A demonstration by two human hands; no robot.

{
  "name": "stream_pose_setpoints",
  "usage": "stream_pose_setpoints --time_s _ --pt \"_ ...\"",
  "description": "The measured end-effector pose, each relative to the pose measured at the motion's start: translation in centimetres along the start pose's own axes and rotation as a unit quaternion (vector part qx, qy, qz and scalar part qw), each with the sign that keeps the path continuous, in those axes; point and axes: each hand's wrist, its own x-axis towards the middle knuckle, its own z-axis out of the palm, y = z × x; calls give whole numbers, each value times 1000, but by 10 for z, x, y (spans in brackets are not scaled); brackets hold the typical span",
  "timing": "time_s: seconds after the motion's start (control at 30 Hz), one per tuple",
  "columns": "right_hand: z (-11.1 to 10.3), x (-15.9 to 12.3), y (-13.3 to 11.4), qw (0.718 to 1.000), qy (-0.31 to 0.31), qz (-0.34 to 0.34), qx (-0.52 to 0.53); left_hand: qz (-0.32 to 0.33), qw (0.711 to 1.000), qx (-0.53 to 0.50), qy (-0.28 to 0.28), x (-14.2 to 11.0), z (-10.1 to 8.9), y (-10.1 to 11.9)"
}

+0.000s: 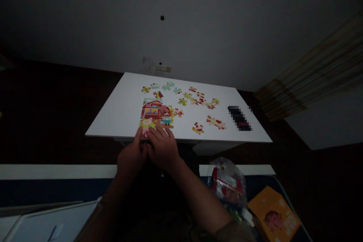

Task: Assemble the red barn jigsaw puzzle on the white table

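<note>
A partly assembled farm jigsaw puzzle [155, 112], showing a red barn, lies at the near edge of the white table. At its lower left corner, my left hand [131, 159] reaches up with the index finger stretched out; its other fingers are partly hidden. My right hand [163, 146] lies over the lower edge of the puzzle, fingers extended and slightly apart, touching the pink area there. Between the hands, the thumbs come close together. A few loose puzzle pieces [178, 112] lie against the right side of the assembled part. No piece is visible inside either hand.
Several loose pieces [183, 101] are scattered at the back and middle of the table [113, 121]. A cow piece [197, 127] lies nearer the front edge. A blurred dark object [239, 118] sits at the right. Below are a clear plastic bag [227, 181] and an orange box [273, 213].
</note>
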Motion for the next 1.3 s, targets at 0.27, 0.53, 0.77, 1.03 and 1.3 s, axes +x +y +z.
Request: stream_pose_setpoints --time_s 0.27,0.53,0.77,1.03,1.3 --pt "6 -1 4 1000 7 -7 -16 -12 1000 -7 -26 10 1 -3" --pt "8 0 2 1000 0 3 1 -13 1000 0 -20 13 2 -2" --pt "8 -2 0 1000 20 0 -2 -11 1000 -14 -4 12 3 -2" --pt "8 -5 -2 999 36 -13 -7 1 987 -159 21 9 20 -5" --pt "17 -8 0 999 47 -17 -12 -7 984 -165 73 12 40 -12"
